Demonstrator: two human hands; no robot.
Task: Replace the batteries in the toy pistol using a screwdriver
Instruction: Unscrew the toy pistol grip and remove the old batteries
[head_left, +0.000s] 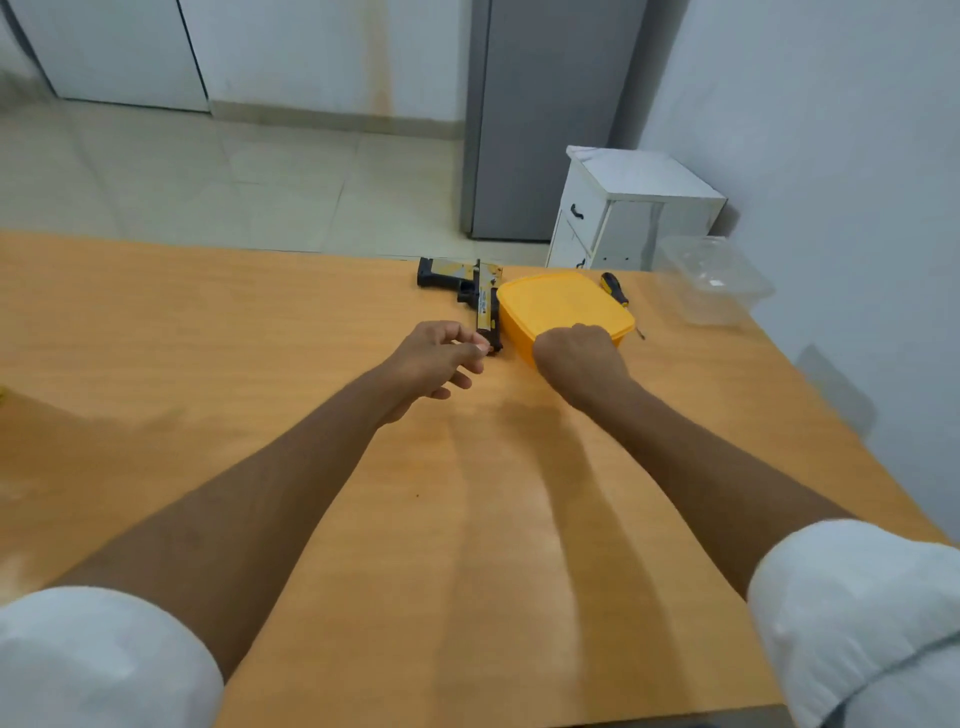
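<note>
A black and yellow toy pistol (480, 293) lies flat near the table's far edge, barrel pointing toward me. My left hand (441, 358) pinches the barrel's near tip between thumb and forefinger. Right beside the pistol sits a yellow lidded container (563, 304). My right hand (579, 356) is curled over its near edge and grips the lid's rim. A screwdriver (615, 291) with a black and yellow handle lies just right of the container, its tip partly hidden behind it. No batteries are visible.
A clear plastic tub (714, 278) stands at the wooden table's (363, 467) far right corner. Beyond the table are a white cabinet (623, 208), a grey fridge (545, 114) and the tiled floor. The wall runs close along the right side.
</note>
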